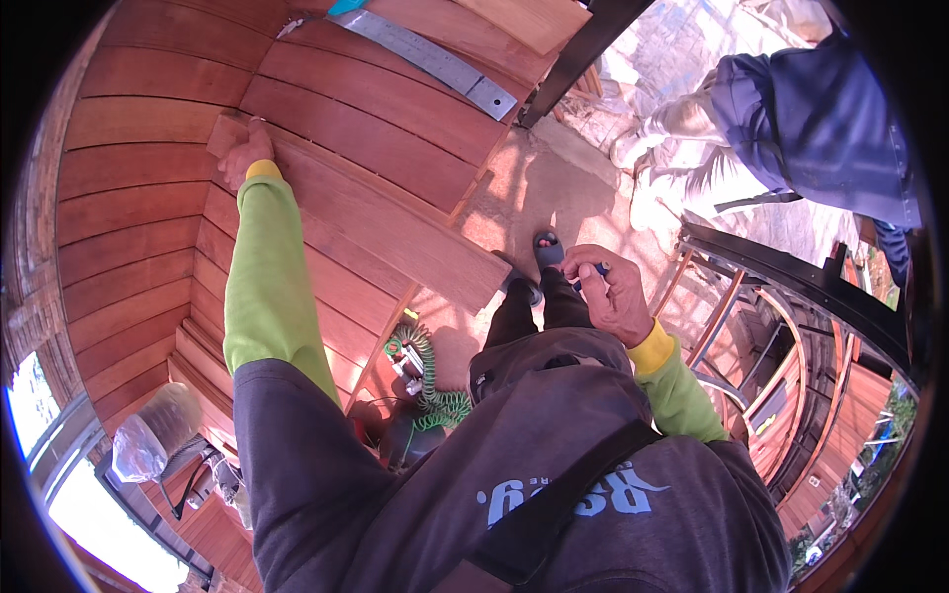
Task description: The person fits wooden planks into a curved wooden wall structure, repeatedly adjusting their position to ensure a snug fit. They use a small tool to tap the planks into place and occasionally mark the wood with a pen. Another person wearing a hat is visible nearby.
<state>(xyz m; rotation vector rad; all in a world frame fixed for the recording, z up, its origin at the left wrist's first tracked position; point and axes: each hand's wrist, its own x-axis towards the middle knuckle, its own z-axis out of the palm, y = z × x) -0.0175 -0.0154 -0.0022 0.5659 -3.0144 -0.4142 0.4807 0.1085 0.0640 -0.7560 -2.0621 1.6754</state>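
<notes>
My left hand (245,161) reaches out to the far left and grips the end of a loose reddish-brown wooden plank (381,219). That plank lies slantwise over a surface of fitted wooden boards (366,109), and its near right end juts past the boards' edge above the floor. Close to my body on the right, my right hand (615,301) is closed, thumb against bent fingers. A small dark bluish bit shows at its fingertips, too small to name.
A metal ruler (435,61) lies on the boards at the top, beside a teal object (346,6). Below the plank sits a green coiled hose (427,371). A person in dark blue clothing (825,128) is at the upper right, near a dark curved frame (801,292). A plastic-wrapped roll (163,425) is at lower left.
</notes>
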